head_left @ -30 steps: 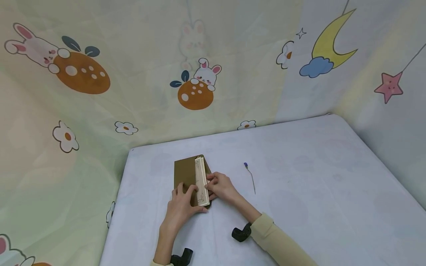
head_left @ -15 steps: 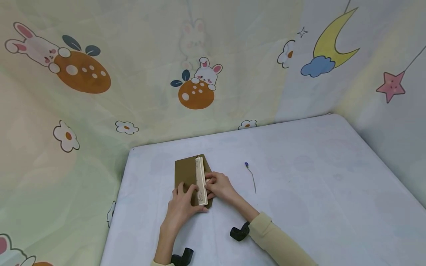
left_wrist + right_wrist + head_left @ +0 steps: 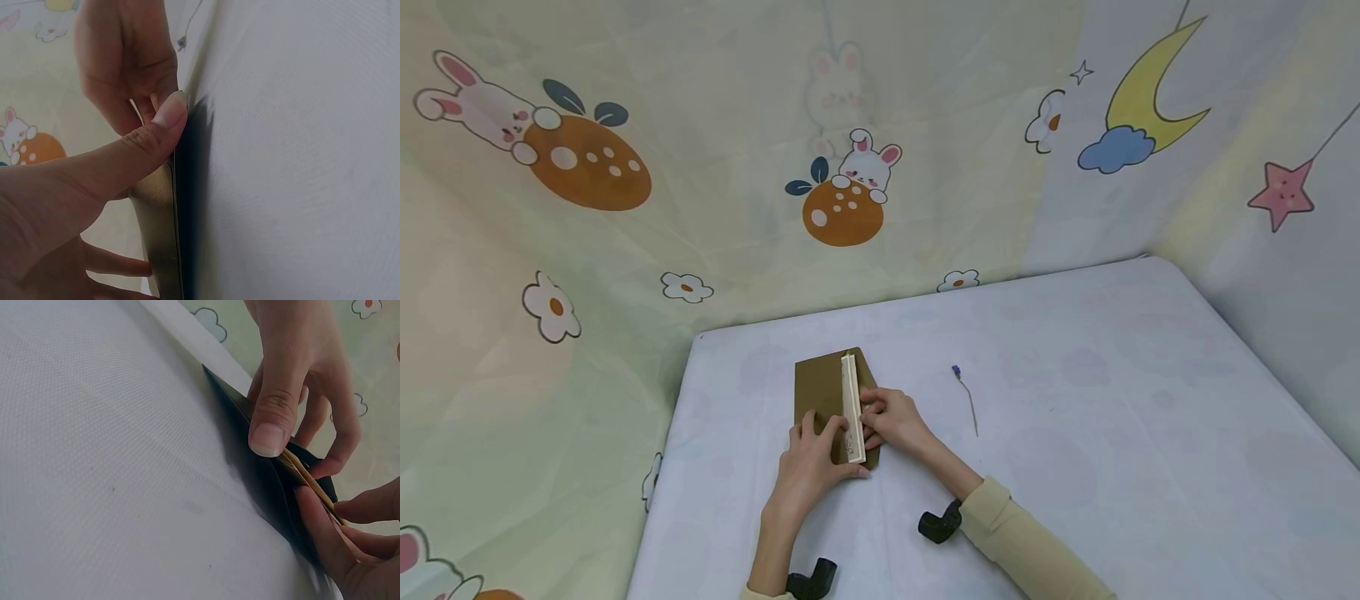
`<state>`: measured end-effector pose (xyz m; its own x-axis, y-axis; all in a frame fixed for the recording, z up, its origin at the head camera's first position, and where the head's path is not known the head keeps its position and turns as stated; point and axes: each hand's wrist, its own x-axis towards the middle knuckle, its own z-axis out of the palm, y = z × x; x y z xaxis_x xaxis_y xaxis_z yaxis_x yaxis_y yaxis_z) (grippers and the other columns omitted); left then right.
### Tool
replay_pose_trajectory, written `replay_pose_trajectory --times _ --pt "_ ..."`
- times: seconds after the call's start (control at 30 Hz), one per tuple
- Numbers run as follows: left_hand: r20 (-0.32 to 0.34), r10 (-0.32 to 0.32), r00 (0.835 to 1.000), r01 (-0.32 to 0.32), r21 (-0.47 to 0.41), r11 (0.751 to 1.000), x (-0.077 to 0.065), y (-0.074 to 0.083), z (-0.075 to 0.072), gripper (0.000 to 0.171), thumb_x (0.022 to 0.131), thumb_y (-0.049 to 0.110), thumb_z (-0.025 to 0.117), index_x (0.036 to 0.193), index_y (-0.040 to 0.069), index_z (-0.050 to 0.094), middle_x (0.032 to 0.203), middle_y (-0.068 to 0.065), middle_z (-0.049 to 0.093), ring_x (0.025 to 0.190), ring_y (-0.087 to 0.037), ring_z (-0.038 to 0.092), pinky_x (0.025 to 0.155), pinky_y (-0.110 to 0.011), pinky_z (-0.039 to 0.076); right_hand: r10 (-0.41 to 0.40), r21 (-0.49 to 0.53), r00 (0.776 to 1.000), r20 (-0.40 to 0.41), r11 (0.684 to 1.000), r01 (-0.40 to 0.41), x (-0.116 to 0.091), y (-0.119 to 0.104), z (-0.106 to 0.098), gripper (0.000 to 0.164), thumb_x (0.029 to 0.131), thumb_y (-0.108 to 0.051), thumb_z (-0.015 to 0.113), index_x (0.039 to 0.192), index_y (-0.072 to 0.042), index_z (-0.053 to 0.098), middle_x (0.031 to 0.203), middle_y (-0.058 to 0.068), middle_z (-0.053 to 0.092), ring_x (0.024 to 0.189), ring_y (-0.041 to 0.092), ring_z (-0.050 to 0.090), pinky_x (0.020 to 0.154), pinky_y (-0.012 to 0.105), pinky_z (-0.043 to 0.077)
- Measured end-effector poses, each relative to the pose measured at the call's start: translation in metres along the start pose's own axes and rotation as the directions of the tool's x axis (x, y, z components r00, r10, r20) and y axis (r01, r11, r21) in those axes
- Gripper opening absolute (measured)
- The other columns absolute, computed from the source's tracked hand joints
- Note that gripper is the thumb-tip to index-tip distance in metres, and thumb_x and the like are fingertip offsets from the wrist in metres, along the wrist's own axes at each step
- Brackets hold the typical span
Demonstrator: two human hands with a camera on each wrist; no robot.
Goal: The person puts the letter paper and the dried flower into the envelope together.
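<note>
An olive-brown folder-like cover (image 3: pixel 820 377) lies on the white-covered table. Along its right part stands a narrow strip of cream paper (image 3: pixel 852 400) with printed ornament, its layers seen nearly edge-on. My left hand (image 3: pixel 805 467) holds the cover's near left part, with the thumb at its near edge and bent fingers on top. With thumb and fingers, my right hand (image 3: pixel 895 421) pinches the paper's right edge; the right wrist view shows the pinched paper edge (image 3: pixel 299 467) between both hands. What lies under the paper is hidden.
A thin flower stem (image 3: pixel 967 400) with a small blue head lies right of my right hand. Cloth walls with rabbit and flower prints (image 3: pixel 842 215) stand behind and beside the table (image 3: pixel 1112 400). Black wrist mounts (image 3: pixel 940 523) sit on both forearms.
The visible cream strip has become slightly narrower as my right fingers work at its edge. Both hands have stayed nearly in place.
</note>
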<state>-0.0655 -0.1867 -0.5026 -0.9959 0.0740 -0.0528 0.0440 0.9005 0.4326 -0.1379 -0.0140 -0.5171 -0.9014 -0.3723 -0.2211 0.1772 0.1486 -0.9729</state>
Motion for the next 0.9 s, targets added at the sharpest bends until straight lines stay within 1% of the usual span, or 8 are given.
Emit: replay_pose_trajectory --times 0.13,0.4,0.63,0.9 --pt "0.001 0.001 1.000 -0.001 0.003 1.000 0.0000 0.0002 0.0003 0.067 0.068 0.053 0.092 0.120 0.024 0.061 0.148 -0.031 0.040 0.127 -0.055 0.045 0.067 -0.059 0.053 0.009 0.002 1.000 0.002 1.000 -0.009 -0.0006 -0.0006 -0.0005 0.037 0.096 0.004 0.063 0.132 0.013 0.057 0.092 0.018 0.072 0.073 0.034 0.076 0.060 0.038 0.062" --pt "0.008 -0.017 1.000 0.017 0.002 1.000 -0.0003 0.0014 -0.0005 0.067 0.068 0.053 0.092 0.121 0.025 0.061 0.149 -0.030 0.040 0.129 -0.053 0.045 0.072 -0.062 0.052 0.019 0.011 1.000 0.009 1.000 -0.019 0.0002 -0.0001 0.0007 0.035 0.097 0.003 0.063 0.131 0.011 0.059 0.096 0.020 0.074 0.077 0.037 0.076 0.063 0.038 0.062" --pt "0.006 -0.011 1.000 0.011 0.008 1.000 0.0007 0.0009 0.0003 0.067 0.068 0.053 0.092 0.120 0.025 0.061 0.149 -0.030 0.040 0.129 -0.054 0.045 0.068 -0.059 0.053 0.005 0.021 1.000 0.012 1.000 -0.005 0.0007 0.0001 0.0035 0.035 0.097 0.004 0.064 0.130 0.012 0.059 0.098 0.023 0.074 0.078 0.040 0.076 0.063 0.040 0.062" --pt "0.003 -0.016 1.000 0.016 0.012 1.000 0.0010 0.0003 -0.0004 0.066 0.068 0.054 0.091 0.119 0.025 0.060 0.149 -0.030 0.040 0.129 -0.055 0.045 0.068 -0.059 0.053 -0.003 0.020 1.000 0.013 1.000 0.002 0.0038 0.0001 0.0069 0.033 0.096 0.006 0.063 0.129 0.013 0.059 0.096 0.023 0.074 0.077 0.039 0.076 0.062 0.038 0.062"
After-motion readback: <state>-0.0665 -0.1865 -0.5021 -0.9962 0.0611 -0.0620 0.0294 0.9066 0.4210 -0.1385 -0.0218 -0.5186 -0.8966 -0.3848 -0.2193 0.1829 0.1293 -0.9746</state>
